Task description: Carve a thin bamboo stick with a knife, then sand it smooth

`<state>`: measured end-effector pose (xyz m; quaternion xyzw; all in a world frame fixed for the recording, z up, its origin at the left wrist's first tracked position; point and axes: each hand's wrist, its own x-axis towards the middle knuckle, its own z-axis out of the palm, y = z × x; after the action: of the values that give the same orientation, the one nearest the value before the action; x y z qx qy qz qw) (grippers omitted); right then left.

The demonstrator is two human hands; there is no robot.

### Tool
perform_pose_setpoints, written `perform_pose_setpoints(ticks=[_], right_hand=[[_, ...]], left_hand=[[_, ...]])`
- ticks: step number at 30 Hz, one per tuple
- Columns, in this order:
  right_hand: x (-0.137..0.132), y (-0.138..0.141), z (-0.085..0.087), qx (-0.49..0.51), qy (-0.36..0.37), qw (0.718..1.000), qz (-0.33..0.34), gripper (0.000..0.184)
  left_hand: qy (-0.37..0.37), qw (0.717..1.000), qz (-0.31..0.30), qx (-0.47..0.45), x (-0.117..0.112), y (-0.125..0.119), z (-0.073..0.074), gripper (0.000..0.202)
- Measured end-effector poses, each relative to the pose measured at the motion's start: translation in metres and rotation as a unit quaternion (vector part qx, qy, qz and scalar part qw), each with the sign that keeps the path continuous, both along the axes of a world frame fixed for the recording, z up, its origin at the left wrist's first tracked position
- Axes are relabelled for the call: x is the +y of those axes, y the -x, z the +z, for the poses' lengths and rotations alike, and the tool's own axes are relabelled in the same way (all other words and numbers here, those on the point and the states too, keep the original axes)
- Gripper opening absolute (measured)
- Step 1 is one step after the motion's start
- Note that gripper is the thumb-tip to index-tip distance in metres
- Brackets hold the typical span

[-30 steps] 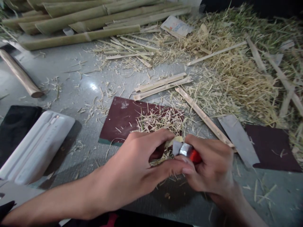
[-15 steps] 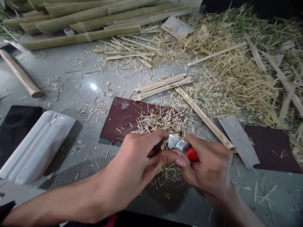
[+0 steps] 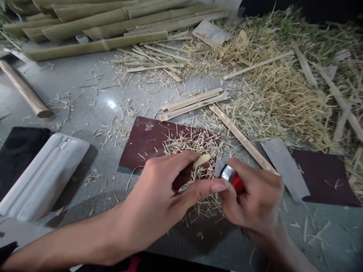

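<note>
My left hand (image 3: 161,192) is closed round a small pale bamboo piece (image 3: 201,160), whose rounded tip pokes out past my forefinger. My right hand (image 3: 255,196) grips a knife (image 3: 231,177) with a red handle, a metal collar and a short grey blade. The blade sits just right of the bamboo tip, and my left thumb reaches across to the knife's collar. Both hands hover over a heap of fine shavings (image 3: 195,147) lying on a dark red sheet of sandpaper (image 3: 147,141).
A white case (image 3: 42,175) and a black pouch (image 3: 17,149) lie left. Split bamboo strips (image 3: 193,102), a long strip (image 3: 241,138), a grey blade-like sheet (image 3: 283,166) and another dark sheet (image 3: 323,177) lie ahead and right. Bamboo culms (image 3: 93,22), a wooden rod (image 3: 22,88) and shavings (image 3: 283,87) fill the back.
The knife has drawn back to the right, off the bamboo piece, whose tip now shows clear of my left fingers. More shavings lie beneath the hands.
</note>
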<state>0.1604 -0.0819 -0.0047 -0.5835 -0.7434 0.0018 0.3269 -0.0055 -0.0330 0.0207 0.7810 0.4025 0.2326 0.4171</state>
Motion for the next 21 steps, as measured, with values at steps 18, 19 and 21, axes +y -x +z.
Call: perform_pose_setpoints(ticks=[18,19,21], right_hand=[[-0.0008,-0.0016,-0.0045,-0.007,0.002,0.999,0.046,0.04],[-0.001,-0.0017,-0.0045,-0.009,0.003,0.999,0.046,0.041],[-0.0016,-0.0018,-0.0046,-0.012,0.008,0.999,0.045,0.043]], left_hand=[[-0.022,0.997,-0.064,-0.041,-0.0005,0.0023,0.0009,0.018],[-0.02,0.997,-0.065,-0.043,-0.0007,0.0026,0.0003,0.018],[-0.016,0.997,-0.064,-0.048,-0.0013,0.0032,-0.0014,0.019]])
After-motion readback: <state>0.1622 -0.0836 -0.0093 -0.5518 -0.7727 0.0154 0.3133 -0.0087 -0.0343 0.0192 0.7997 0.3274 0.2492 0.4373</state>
